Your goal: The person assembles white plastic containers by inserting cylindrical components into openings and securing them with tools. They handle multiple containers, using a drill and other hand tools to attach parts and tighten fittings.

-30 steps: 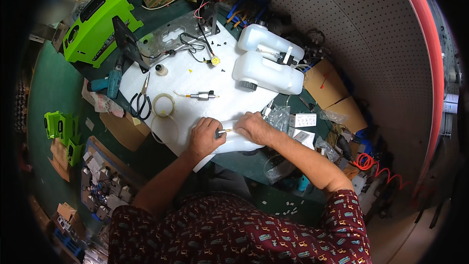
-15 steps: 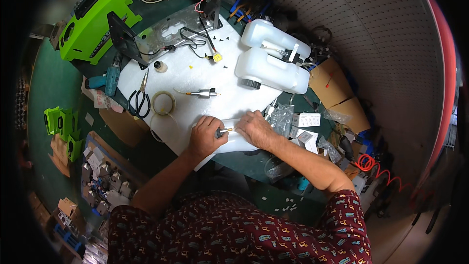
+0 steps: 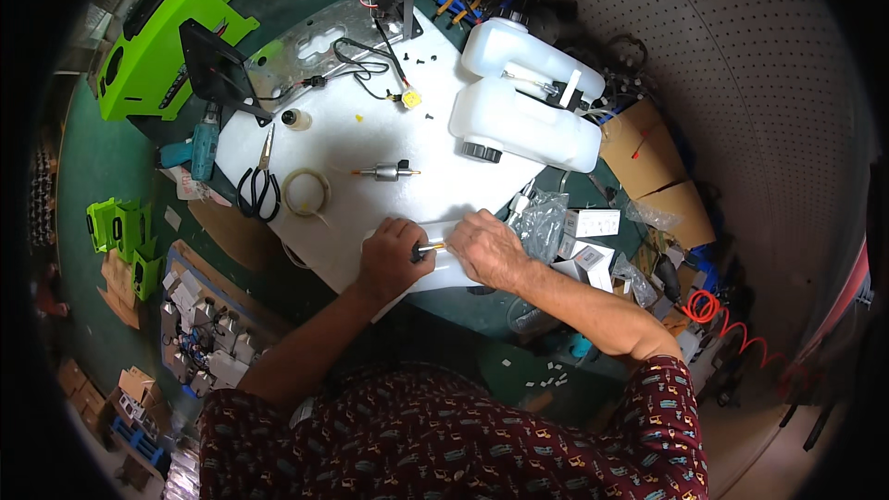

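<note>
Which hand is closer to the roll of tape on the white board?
Left. The left hand lies just below and right of the roll of tape; the right hand is farther right, beyond the left one.

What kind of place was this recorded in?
Most likely an assembly or repair workshop: a pegboard wall, a cluttered white worktop with scissors and wiring, and white plastic tanks beside it.

Both forearms reach forward and converge, the left hand (image 3: 394,257) curled in a loose fist beside the right hand (image 3: 486,248), knuckles up.
</note>
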Demonstrator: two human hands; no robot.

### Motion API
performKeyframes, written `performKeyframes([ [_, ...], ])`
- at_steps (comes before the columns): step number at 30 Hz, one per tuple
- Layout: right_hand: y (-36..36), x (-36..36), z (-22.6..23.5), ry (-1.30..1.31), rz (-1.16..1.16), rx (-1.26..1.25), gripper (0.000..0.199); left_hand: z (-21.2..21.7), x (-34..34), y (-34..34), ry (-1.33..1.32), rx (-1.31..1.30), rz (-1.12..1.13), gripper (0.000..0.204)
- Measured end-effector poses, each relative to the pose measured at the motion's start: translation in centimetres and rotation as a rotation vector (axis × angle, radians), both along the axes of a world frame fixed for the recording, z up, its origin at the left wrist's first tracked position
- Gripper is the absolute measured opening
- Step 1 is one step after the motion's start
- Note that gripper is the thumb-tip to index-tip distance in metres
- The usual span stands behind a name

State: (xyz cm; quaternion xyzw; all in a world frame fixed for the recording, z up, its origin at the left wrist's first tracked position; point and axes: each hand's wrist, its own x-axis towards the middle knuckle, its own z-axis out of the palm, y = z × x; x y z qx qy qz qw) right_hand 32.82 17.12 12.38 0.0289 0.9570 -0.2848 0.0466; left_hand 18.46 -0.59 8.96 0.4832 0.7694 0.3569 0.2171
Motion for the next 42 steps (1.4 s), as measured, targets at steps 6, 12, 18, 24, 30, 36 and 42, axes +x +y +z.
performKeyframes([
  [6,-0.4,-0.2,0.5,-0.015,0.023,0.021,0.006,0.3,0.0,-0.2,0.009,-0.005,-0.008,0.024],
  [12,-0.5,0.0,1.0,-0.010,-0.020,0.053,0.013,0.5,-0.5,-0.3,-0.088,0.080,0.010,0.021],
  [18,-2.3,1.0,2.7,0.183,-0.263,0.069,0.035,1.1,-6.6,-5.1,-0.311,-0.001,0.048,0.032],
  [24,-6.7,1.0,2.5,0.062,-0.151,0.054,0.117,1.4,-6.9,-8.0,-0.169,-0.052,-0.201,0.031],
  [30,-7.6,-0.5,2.5,-0.191,-0.126,0.120,0.121,1.2,-7.3,-6.8,0.001,-0.052,-0.378,0.024],
  [36,-8.0,-1.7,1.3,-0.135,-0.126,0.093,0.108,0.3,-7.4,-6.4,0.132,-0.006,-0.506,0.022],
  [42,-8.7,-2.0,0.9,-0.147,-0.127,0.162,0.098,-0.3,-7.6,-5.6,0.214,0.004,-0.616,0.019],
])
